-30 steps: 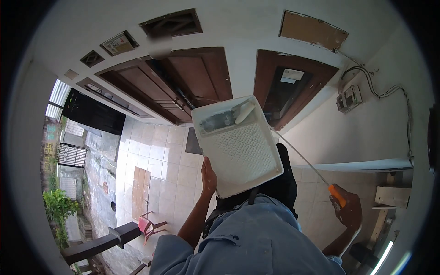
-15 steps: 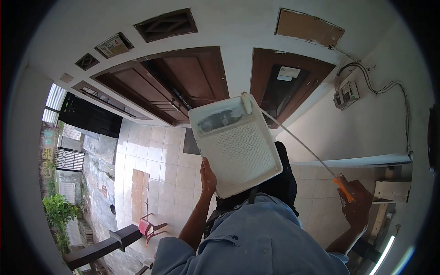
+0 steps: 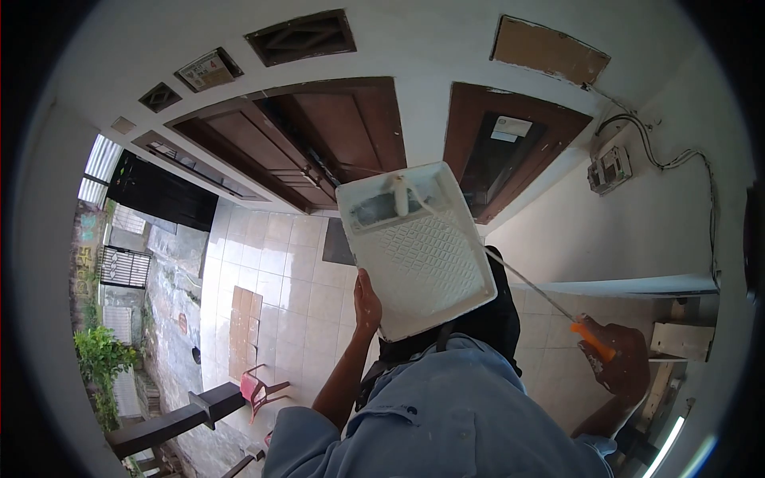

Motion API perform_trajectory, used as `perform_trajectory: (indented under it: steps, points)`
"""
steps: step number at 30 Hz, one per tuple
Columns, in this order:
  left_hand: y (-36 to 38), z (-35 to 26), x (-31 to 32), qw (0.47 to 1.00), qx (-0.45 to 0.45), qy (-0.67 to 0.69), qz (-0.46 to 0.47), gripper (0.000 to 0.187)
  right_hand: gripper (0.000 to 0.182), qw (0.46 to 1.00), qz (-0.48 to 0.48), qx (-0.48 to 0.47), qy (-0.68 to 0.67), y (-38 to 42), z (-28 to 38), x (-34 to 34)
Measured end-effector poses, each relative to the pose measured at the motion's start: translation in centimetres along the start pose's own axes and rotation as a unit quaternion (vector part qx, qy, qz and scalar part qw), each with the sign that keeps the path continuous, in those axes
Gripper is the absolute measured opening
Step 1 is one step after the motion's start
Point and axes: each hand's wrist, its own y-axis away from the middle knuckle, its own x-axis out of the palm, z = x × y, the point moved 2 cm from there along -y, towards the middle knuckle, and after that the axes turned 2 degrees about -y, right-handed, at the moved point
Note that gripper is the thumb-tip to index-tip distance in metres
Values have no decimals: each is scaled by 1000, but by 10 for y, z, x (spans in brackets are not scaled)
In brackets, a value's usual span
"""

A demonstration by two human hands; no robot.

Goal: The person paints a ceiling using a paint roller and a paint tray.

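Observation:
A white paint tray [image 3: 430, 279] with a textured ramp is held up in front of my body. My left hand [image 3: 367, 304] grips its lower left edge. My right hand [image 3: 617, 353] is wrapped round the orange handle [image 3: 594, 341] of a long paint roller. The metal rod [image 3: 530, 284] runs from that handle up and left to the tray's right side. The small white roller head [image 3: 401, 197] lies in the well at the tray's top, over greyish residue.
Brown wooden doors [image 3: 347, 131] stand ahead in a white wall. An electric meter [image 3: 610, 170] with cables is on the right wall. A red chair [image 3: 256, 390] and a cardboard strip [image 3: 245, 331] are on the tiled floor at the left. A box [image 3: 683, 340] sits at the right.
The roller head has moved left and down from the tray's upper right corner into the well. My right hand has shifted slightly lower, and the view has shifted a little.

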Motion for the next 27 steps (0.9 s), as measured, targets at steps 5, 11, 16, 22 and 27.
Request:
perform_trajectory:
  steps: [5,11,16,22,27]
  points:
    - [-1,4,-2,1000,-5,-2,-2,65,38,997,-8,-81,-3,-10,11,20]
    - [-4,9,-5,1000,-2,-9,-4,66,31,986,112,54,-113,-15,6,54]
    - [-5,4,-5,1000,-20,-6,4,67,31,993,53,54,-86,-6,5,69]
    - [-2,5,-4,1000,-2,-9,-8,66,44,997,-33,48,-59,0,1,51]
    - [-8,18,-5,1000,6,-16,-23,66,51,988,-137,6,-73,-26,-2,29]
